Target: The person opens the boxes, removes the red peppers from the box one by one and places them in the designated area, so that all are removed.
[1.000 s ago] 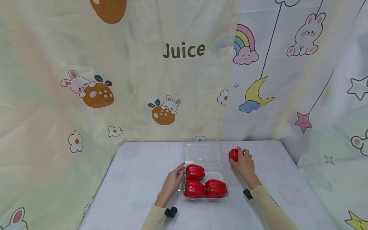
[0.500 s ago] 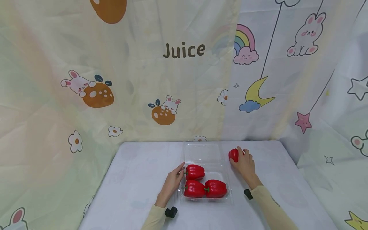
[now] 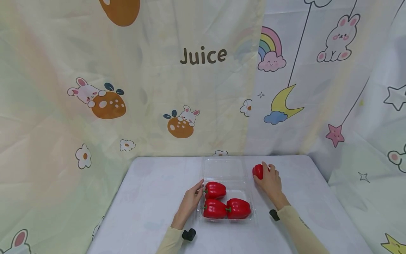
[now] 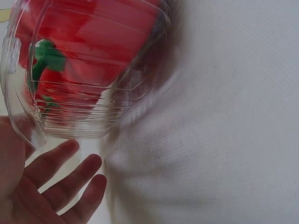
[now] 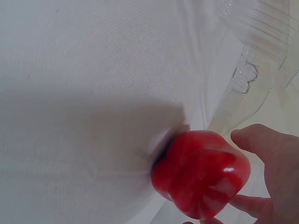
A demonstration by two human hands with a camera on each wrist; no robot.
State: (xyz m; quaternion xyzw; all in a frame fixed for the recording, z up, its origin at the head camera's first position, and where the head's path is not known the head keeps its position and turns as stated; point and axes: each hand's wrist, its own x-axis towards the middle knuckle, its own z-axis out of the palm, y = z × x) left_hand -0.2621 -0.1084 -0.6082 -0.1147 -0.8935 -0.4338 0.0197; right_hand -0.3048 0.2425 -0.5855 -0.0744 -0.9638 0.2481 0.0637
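Observation:
In the head view, three red bell peppers with green stems lie in a clear plastic clamshell box [image 3: 242,194]: one pepper [image 3: 216,190] at back left, one [image 3: 214,209] at front left, and another [image 3: 239,208] at front right. My left hand [image 3: 188,203] is at the box's left side, its fingertips right at the rim; the left wrist view shows the fingers spread and loosely extended. To the right of the box, my right hand [image 3: 271,183] grips a fourth red bell pepper [image 5: 201,172], thumb on one side and fingers on the other. That pepper sits at the white tabletop.
The box's clear lid [image 3: 224,168] lies folded back behind it. A white cloth covers the table [image 3: 152,197]. Printed curtains [image 3: 142,88] hang close behind the table's back edge and down both sides.

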